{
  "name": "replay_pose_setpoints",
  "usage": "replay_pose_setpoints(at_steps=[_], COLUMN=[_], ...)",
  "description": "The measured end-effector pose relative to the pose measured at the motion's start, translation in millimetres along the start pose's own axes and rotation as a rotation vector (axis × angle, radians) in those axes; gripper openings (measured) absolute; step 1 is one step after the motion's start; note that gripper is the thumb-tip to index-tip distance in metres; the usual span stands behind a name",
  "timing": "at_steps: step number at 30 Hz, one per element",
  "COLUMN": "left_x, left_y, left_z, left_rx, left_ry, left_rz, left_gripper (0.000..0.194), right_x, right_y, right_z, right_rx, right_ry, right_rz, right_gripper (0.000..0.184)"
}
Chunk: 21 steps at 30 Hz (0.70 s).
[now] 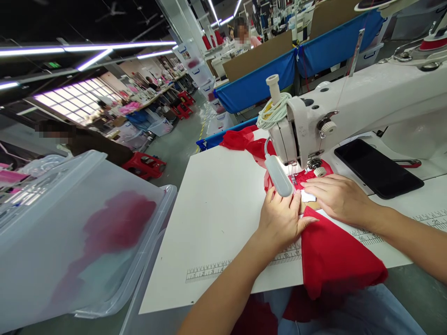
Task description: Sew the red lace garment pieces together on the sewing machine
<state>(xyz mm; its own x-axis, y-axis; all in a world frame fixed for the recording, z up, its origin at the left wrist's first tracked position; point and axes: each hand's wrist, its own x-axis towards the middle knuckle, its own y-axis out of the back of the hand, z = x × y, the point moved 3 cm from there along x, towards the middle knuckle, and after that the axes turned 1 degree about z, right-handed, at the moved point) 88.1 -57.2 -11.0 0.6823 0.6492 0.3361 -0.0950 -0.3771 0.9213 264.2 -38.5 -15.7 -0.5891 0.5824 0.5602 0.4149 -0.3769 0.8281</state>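
A white sewing machine (349, 97) stands on the right, its lamp (278, 176) lighting the needle area. Red fabric (338, 253) runs from under the presser foot over the table's front edge towards my lap. My left hand (281, 217) lies on the work left of the needle, fingers stretched forward and thumb out to the right. My right hand (337, 197) rests flat at the right of the needle, fingertips on the red cloth by the presser foot. The lamp hides some of my left fingertips. A small white piece (308, 195) lies between the hands.
A black phone (379, 167) lies on the machine bed beside my right hand. More red cloth (240, 138) is bunched behind the needle. The white table (209, 204) has a printed ruler along its front. A translucent bin (80, 232) stands at the left. Other people sit farther back.
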Motion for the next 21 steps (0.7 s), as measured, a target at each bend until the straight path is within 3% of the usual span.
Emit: replay_pose_setpoints(at_steps=[12,21], left_x=[0.1,-5.0], left_y=[-5.4,-3.6], left_z=[-1.7,4.6], left_rx=[-0.007,0.052], left_ry=[0.043,-0.022], left_rz=[-0.011,-0.024], left_gripper=[0.07,0.072], right_x=[1.5,0.4], right_y=[-4.2,-5.4], right_z=[3.0,6.0], right_rx=[0.007,0.041], right_ry=[-0.026,-0.047], right_rz=[-0.003,-0.034], right_gripper=[0.03,0.04])
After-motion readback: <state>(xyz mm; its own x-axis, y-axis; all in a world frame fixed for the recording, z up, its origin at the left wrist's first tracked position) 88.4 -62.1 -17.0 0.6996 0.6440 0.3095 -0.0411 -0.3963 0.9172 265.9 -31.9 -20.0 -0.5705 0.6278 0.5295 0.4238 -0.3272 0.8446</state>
